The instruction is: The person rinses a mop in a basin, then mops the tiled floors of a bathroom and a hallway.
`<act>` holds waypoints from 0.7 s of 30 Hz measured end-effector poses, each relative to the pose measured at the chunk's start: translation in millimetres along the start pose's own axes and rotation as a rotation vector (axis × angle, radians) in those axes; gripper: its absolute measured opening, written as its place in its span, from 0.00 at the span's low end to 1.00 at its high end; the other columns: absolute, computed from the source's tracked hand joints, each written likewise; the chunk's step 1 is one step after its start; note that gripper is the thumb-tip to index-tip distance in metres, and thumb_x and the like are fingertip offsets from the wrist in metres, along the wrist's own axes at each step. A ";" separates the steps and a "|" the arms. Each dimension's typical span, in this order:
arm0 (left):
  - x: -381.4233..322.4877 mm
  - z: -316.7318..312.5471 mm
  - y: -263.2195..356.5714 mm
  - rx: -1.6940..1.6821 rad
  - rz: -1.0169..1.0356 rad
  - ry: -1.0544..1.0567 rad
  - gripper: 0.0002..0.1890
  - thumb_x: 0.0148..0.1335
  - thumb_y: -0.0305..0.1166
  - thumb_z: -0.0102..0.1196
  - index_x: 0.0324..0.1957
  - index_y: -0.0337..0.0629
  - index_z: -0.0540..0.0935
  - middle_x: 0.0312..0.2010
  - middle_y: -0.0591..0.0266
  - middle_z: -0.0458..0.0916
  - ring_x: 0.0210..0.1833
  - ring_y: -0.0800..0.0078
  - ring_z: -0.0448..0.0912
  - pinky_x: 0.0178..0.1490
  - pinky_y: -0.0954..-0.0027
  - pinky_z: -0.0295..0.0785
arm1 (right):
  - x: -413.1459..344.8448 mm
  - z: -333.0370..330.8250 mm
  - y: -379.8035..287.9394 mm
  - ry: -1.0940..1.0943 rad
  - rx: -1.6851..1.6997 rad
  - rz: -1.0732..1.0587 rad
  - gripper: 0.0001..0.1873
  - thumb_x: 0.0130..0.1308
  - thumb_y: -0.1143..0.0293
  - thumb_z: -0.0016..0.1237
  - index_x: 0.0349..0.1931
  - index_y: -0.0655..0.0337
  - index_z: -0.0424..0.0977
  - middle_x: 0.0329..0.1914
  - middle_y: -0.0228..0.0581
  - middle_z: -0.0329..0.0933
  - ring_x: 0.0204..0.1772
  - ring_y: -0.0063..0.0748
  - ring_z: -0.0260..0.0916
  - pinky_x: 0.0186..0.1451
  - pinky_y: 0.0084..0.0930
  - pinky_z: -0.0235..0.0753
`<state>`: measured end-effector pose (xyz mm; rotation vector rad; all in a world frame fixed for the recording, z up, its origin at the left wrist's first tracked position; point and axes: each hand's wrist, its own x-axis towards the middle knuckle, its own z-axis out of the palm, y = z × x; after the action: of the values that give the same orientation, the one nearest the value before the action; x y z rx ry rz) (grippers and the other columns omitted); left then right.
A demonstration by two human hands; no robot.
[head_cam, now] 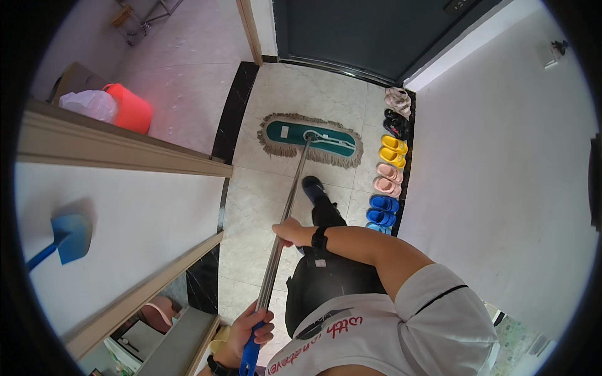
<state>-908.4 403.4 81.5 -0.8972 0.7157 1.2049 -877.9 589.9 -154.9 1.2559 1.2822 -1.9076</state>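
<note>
A flat dust mop (282,134), with a teal backing and a beige string fringe, lies on the tiled floor near the dark door. Its metal pole (294,190) runs down towards me and ends in a blue plastic grip. My right hand (290,232) is closed around the middle of the pole. Lower down, my left hand (251,326) wraps the pole where the metal meets the blue grip. Just behind the mop head, one foot in a dark slipper (313,188) stands on the tiles.
Several pairs of shoes and clogs (391,156) line the right wall. The dark door (343,35) is at the top. On the left are a doorway, a red bucket (132,110) beside a white plastic bag (89,104), and a blue dustpan-like scoop (75,237) against the wall.
</note>
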 end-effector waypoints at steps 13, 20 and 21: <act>172.1 182.4 160.6 0.588 0.171 0.064 0.08 0.56 0.27 0.48 0.38 0.44 0.65 0.22 0.67 0.65 0.15 0.82 0.62 0.15 0.79 0.54 | 162.6 -193.4 -162.3 0.138 0.503 -0.204 0.13 0.49 0.68 0.46 0.13 0.65 0.64 0.09 0.37 0.60 0.11 0.31 0.59 0.15 0.29 0.62; 174.0 189.4 224.2 0.607 0.221 0.072 0.08 0.58 0.31 0.47 0.38 0.43 0.66 0.24 0.66 0.66 0.16 0.83 0.63 0.15 0.81 0.56 | 175.9 -184.5 -210.3 0.062 0.614 -0.218 0.10 0.51 0.69 0.45 0.17 0.64 0.65 0.10 0.35 0.61 0.12 0.28 0.60 0.16 0.25 0.63; 173.6 186.2 220.7 0.610 0.233 0.067 0.08 0.58 0.31 0.47 0.38 0.43 0.66 0.24 0.66 0.66 0.16 0.83 0.63 0.15 0.81 0.56 | 177.7 -182.9 -213.1 0.111 0.600 -0.200 0.11 0.52 0.69 0.45 0.16 0.64 0.64 0.09 0.34 0.60 0.13 0.29 0.61 0.15 0.24 0.63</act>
<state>-1084.2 671.9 -20.9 -0.3516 1.1856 1.0647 -1051.9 858.0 -245.9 1.5806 0.9378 -2.5146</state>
